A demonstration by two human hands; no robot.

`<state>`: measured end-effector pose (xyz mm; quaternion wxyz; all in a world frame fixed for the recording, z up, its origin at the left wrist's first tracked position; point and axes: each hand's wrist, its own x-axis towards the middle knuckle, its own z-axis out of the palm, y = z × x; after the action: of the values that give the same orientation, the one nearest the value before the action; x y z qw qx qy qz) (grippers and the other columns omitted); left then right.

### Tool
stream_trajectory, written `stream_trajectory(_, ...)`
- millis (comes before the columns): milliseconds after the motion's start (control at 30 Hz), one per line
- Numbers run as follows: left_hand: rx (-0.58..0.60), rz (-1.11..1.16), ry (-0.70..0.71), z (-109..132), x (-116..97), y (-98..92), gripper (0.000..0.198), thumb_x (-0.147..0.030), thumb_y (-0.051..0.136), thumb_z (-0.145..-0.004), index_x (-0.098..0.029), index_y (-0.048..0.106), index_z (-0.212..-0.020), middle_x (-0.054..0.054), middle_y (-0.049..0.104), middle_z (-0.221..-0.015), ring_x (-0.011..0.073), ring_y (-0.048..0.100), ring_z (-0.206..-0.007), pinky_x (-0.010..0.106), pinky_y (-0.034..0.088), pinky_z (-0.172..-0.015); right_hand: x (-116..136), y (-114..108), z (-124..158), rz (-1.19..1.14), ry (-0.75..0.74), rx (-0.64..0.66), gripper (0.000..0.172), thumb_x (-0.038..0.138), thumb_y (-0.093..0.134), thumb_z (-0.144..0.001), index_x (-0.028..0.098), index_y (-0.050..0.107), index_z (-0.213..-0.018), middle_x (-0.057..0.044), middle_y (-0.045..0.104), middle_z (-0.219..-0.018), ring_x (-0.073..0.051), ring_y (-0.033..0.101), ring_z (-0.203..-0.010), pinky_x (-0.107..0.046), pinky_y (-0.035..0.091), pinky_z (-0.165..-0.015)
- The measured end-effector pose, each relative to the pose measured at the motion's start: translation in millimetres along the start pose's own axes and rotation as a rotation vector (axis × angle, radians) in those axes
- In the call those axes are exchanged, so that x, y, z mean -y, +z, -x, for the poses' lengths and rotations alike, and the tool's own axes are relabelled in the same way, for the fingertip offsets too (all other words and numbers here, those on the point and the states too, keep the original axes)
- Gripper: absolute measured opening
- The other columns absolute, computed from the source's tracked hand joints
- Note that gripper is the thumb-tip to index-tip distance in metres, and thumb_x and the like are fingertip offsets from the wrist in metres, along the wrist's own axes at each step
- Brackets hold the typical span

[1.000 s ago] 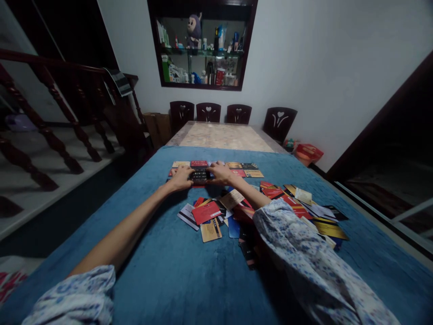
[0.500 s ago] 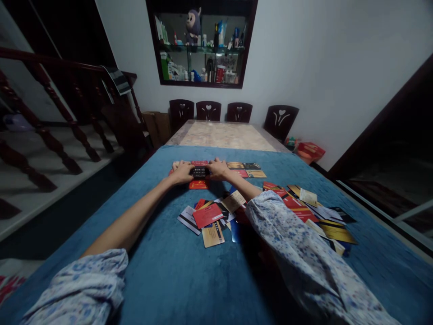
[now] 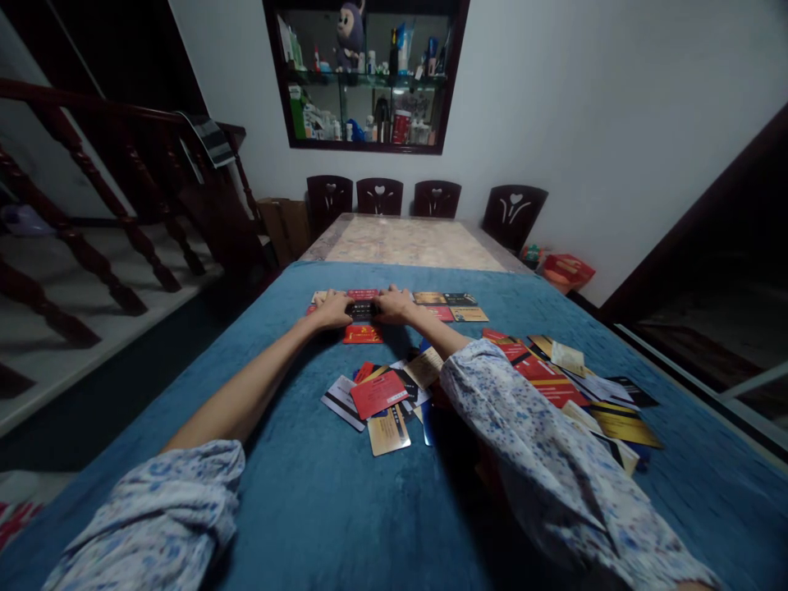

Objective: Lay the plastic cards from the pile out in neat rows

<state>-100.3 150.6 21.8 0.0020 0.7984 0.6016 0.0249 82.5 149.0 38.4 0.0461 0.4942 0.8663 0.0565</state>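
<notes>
Both hands reach out over rows of cards on the blue cloth. My left hand (image 3: 332,311) touches the left end of a black card (image 3: 362,309), and my right hand (image 3: 394,306) touches its right end, so the card is pinched between them. A red card (image 3: 362,294) lies just beyond it, and a red and gold card (image 3: 363,334) lies nearer to me, apart from the black one. Right of my right hand, a gold card (image 3: 429,298), a dark card (image 3: 461,300) and a tan card (image 3: 469,314) lie in two rows.
Loose cards overlap in a pile (image 3: 379,395) at the table's middle, partly behind my right arm. A second pile (image 3: 542,373) lies on the right. Chairs (image 3: 380,197) stand beyond the bare far end of the table (image 3: 406,238).
Both hands have moved slightly with the black card, which is now closer to the red card beyond it. The gap to the nearer red and gold card has widened. The view has shifted a little.
</notes>
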Motion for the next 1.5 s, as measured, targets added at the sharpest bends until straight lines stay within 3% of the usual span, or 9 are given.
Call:
stream_trajectory(167, 0.037, -0.016, -0.024, -0.4, 0.8, -0.7, 0.046, -0.023, 0.061, -0.072, -0.024, 0.071, -0.117, 0.010, 0.063, -0.128, 0.0372, 0.046, -0.122, 0.052, 0.044, -0.098, -0.9, 3.5, -3.2, -0.002, -0.015, 0.002, 0.046, 0.040, 0.055, -0.090, 0.021, 0.062, -0.131, -0.016, 0.057, -0.138, -0.037, 0.047, -0.127, -0.054, 0.046, -0.098)
stream_trajectory(533, 0.094, -0.051, 0.019, -2.6, 3.8, -3.6, 0.048, -0.024, 0.060, -0.075, -0.023, 0.068, -0.122, 0.010, 0.060, -0.129, 0.0360, 0.046, -0.124, 0.050, 0.044, -0.102, -1.3, 3.1, -2.3, -0.006, -0.030, 0.007, 0.042, 0.038, 0.059, -0.089, 0.023, 0.064, -0.127, -0.015, 0.062, -0.133, -0.035, 0.049, -0.126, -0.049, 0.046, -0.098)
stream_trajectory(1133, 0.048, -0.042, 0.030, 0.2, 8.1, 1.5, 0.043, -0.025, 0.058, -0.075, -0.024, 0.070, -0.116, 0.012, 0.062, -0.126, 0.0377, 0.044, -0.123, 0.050, 0.041, -0.097, -3.7, 8.4, -4.5, -0.002, -0.057, -0.030, 0.041, 0.040, 0.059, -0.091, 0.027, 0.065, -0.129, -0.013, 0.062, -0.134, -0.035, 0.049, -0.126, -0.049, 0.047, -0.097)
stream_trajectory(1500, 0.007, -0.036, 0.062, 7.0, 6.4, -2.3, 0.040, -0.026, 0.058, -0.075, -0.023, 0.073, -0.112, 0.012, 0.065, -0.120, 0.0369, 0.047, -0.121, 0.050, 0.041, -0.095, -1.0, 4.7, 1.2, 0.005, -0.069, -0.037, 0.044, 0.039, 0.058, -0.091, 0.023, 0.062, -0.132, -0.015, 0.060, -0.136, -0.032, 0.049, -0.125, -0.042, 0.047, -0.094)
